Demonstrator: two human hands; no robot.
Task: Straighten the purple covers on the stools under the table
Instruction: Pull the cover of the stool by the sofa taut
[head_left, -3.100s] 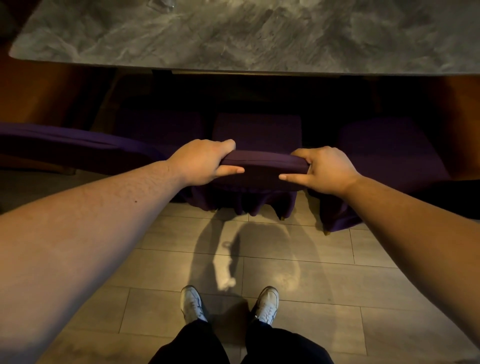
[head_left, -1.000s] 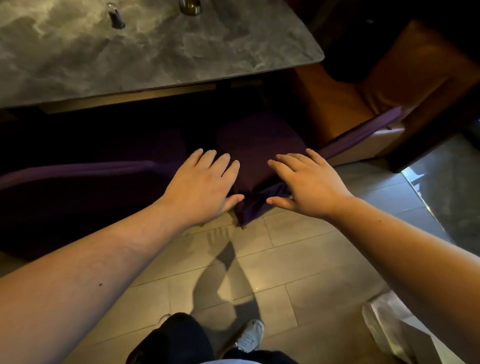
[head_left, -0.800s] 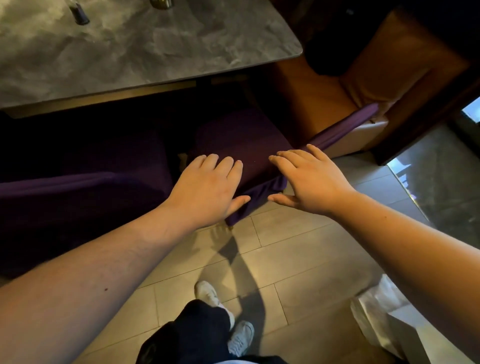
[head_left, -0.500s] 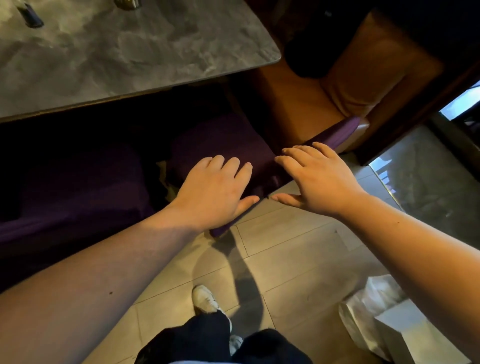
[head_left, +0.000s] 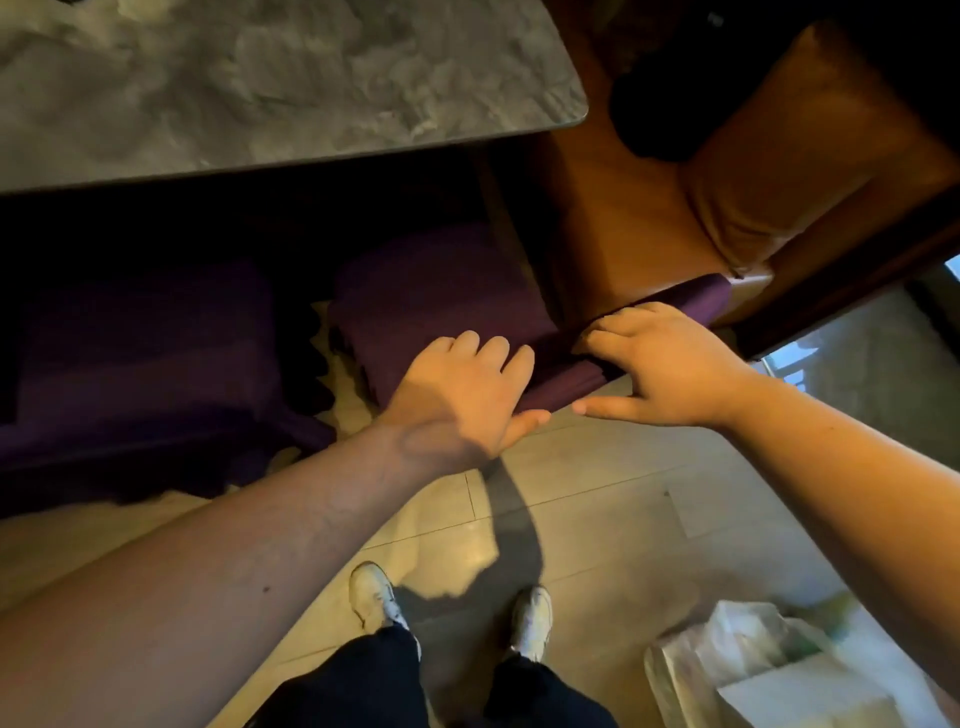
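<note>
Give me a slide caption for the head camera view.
Both hands, left and right, press flat on a purple stool cover beside the grey table.

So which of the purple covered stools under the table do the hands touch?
The right-hand purple covered stool, beside the orange seat; both hands rest on its front edge. The left stool lies untouched.

no readable text, labels, brands or numbers anywhere
</note>
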